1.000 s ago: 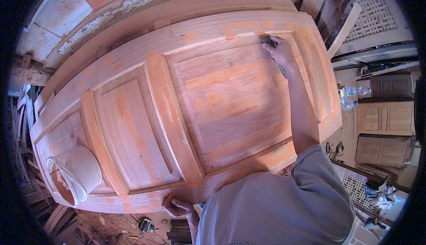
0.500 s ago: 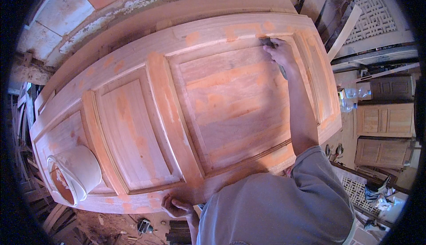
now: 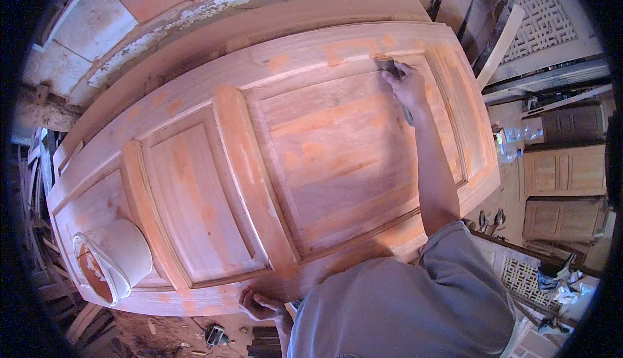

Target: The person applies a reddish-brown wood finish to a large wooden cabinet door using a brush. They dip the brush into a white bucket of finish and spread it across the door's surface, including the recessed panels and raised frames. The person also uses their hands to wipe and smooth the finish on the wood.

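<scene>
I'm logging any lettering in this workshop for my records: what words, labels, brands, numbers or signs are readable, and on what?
No text is readable anywhere.
White bucket: no legible lettering on the side shown.
Clear bottles: too small and blurred to read any labels.
Panelled wooden door: orange patches, no legible writing.
Dark tool in the right hand: no legible marking.

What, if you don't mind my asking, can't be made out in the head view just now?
All in the head view:
Gripped part of the hand tool: covered by the right hand.
Part of the wooden door's near edge: hidden behind the grey shirt.
Depth of the orange material: hidden by the white bucket's wall.
Kind of small object on the floor: too small.
</scene>
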Action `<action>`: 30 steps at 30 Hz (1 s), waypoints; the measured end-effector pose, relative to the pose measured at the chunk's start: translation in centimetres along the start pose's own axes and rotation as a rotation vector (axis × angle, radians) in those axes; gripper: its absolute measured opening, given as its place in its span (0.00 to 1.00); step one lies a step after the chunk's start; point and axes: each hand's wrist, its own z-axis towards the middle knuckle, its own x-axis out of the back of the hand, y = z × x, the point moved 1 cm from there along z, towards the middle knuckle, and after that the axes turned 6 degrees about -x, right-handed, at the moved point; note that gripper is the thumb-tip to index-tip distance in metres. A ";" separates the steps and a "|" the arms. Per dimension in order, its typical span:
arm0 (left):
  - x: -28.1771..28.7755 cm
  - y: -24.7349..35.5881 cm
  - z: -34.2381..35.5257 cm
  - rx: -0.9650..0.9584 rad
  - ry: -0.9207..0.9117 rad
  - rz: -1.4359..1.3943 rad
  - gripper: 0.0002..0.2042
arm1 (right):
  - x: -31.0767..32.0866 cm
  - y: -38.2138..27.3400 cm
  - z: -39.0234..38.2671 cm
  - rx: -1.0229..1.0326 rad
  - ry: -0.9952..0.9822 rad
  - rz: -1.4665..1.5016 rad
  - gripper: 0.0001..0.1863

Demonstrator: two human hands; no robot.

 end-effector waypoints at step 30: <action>0.2 -0.4 0.0 -0.006 -0.019 -0.023 0.13 | -0.5 1.1 0.2 0.046 0.015 -0.082 0.27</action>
